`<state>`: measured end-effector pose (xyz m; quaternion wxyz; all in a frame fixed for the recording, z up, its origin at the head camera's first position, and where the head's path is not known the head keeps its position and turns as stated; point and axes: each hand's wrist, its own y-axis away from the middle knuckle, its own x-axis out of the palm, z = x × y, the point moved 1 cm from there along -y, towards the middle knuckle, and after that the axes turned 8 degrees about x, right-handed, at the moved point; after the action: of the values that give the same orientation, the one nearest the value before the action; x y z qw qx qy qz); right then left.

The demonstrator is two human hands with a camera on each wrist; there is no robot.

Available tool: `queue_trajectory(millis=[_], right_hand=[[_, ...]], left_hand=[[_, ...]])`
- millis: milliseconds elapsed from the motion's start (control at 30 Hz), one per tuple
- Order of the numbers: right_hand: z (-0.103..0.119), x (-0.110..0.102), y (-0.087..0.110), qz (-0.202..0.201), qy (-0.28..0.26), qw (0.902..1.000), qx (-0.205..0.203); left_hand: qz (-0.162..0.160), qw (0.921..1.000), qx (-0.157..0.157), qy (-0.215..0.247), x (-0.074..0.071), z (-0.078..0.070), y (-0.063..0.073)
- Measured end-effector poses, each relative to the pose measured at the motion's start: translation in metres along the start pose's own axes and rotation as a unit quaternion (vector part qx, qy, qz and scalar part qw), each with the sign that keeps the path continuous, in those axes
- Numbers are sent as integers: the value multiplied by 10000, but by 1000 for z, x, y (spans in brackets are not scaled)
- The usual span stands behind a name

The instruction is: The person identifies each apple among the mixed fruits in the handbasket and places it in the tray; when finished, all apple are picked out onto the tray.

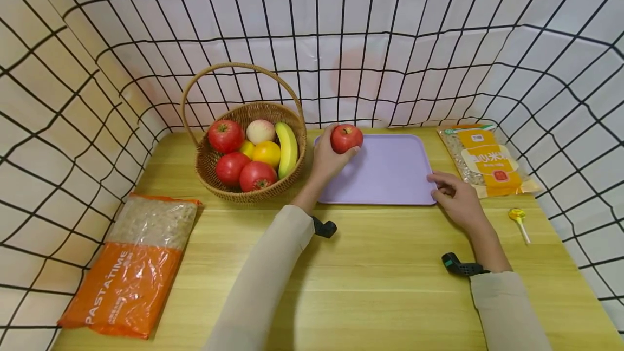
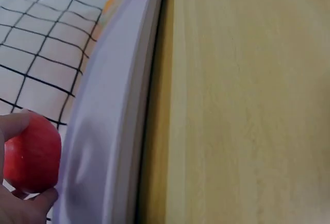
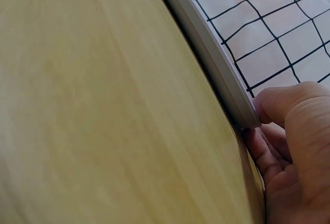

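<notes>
My left hand (image 1: 327, 160) grips a red apple (image 1: 347, 138) above the left part of a purple tray (image 1: 385, 172). In the left wrist view, the thumb and fingers lie around the apple (image 2: 35, 154). At the tray's right edge, my right hand (image 1: 457, 199) pinches the rim. The right wrist view shows its thumb (image 3: 289, 103) on the upper side of the tray's corner and other fingers below it. Left of the tray stands a wicker basket (image 1: 234, 196) holding several red fruits (image 1: 226, 135), a pale peach (image 1: 260, 131), an orange (image 1: 266, 154) and a banana (image 1: 287, 150).
An orange pasta bag (image 1: 128, 267) lies at the left of the wooden table (image 1: 380, 280). On the right are a yellow-labelled grain bag (image 1: 489, 161) and a yellow lollipop (image 1: 519, 222). The basket's tall handle (image 1: 239, 65) arches upward. A white gridded cloth (image 1: 370, 47) encloses the back and sides.
</notes>
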<state>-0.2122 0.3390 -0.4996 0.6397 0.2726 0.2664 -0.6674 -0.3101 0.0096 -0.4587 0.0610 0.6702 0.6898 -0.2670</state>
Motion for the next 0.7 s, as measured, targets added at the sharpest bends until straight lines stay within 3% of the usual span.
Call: queue_trajectory(millis=[300,500,700], right_hand=[[1,2,0,-76,-133,9999,-45],[5,1,1,-54,-179,9998,-57],[3,3,2,-102,-171,9998,15]], left_hand=[[229,9996,129,47,12,16,-8],[385,9989,166,-190,11,18,-11],[656,9975,244,-106,6,17,-3]])
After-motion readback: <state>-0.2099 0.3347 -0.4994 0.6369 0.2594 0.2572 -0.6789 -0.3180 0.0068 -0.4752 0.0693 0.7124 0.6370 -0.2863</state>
